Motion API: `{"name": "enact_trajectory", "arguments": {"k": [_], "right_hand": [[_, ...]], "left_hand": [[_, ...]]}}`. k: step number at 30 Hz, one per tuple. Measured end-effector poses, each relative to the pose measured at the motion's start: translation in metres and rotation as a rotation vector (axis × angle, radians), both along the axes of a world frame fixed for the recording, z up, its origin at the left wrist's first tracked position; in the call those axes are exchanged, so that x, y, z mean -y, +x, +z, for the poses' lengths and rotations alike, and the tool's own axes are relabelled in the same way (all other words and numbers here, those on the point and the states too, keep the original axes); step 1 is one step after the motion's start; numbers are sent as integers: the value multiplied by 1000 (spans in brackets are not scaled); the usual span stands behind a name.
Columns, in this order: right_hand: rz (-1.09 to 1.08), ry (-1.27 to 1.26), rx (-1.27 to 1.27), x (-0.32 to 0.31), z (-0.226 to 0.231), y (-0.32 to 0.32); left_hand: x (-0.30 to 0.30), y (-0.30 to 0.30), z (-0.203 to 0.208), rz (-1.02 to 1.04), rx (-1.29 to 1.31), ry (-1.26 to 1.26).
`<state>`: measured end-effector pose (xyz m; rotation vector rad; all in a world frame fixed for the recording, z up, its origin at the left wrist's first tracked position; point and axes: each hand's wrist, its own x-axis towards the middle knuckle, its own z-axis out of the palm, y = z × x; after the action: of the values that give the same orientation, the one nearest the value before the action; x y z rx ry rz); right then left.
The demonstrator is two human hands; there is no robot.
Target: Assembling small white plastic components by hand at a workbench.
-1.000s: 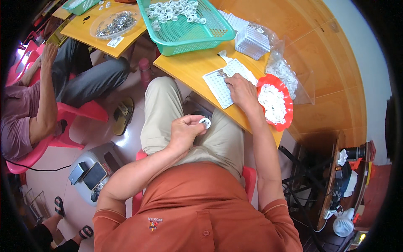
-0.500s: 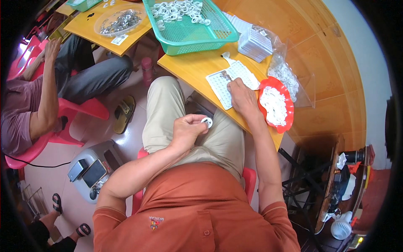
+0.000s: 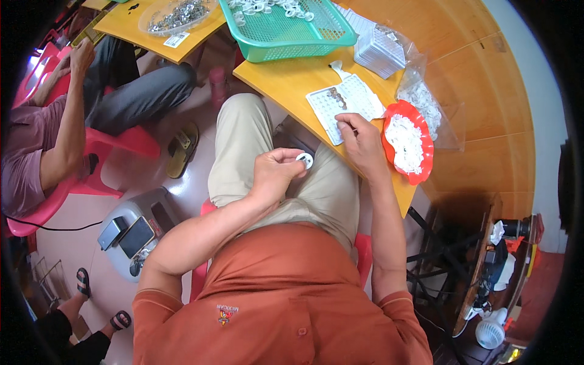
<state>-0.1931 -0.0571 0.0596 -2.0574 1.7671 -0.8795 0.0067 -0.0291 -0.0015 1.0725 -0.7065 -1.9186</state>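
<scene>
our left hand pinches the white round piece over our lap, and if that pinch gets loose it could fall, while our right hand is apart by the white tray, maybe holding something, we can't tell.

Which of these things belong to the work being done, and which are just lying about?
Probably part of the work:
white disc, in the left grip
white tray with small dark pieces, near the right grip
red dish of white pieces
green basket of white rings

Probably just lying about:
pink bottle
phone
white fan
</scene>
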Motion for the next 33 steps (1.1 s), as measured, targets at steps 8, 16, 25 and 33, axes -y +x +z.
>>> {"name": "enact_trajectory", "arguments": {"k": [8, 16, 25, 33], "right_hand": [[70, 396, 660, -49, -16, 29], [144, 11, 191, -61, -25, 45], [58, 69, 525, -62, -53, 40], [52, 153, 581, -63, -47, 42]], "left_hand": [[-1, 0, -4, -10, -56, 2], [-4, 1, -4, -11, -95, 21], [-4, 1, -3, 1, -115, 77], [-4, 1, -5, 18, -134, 74]]}}
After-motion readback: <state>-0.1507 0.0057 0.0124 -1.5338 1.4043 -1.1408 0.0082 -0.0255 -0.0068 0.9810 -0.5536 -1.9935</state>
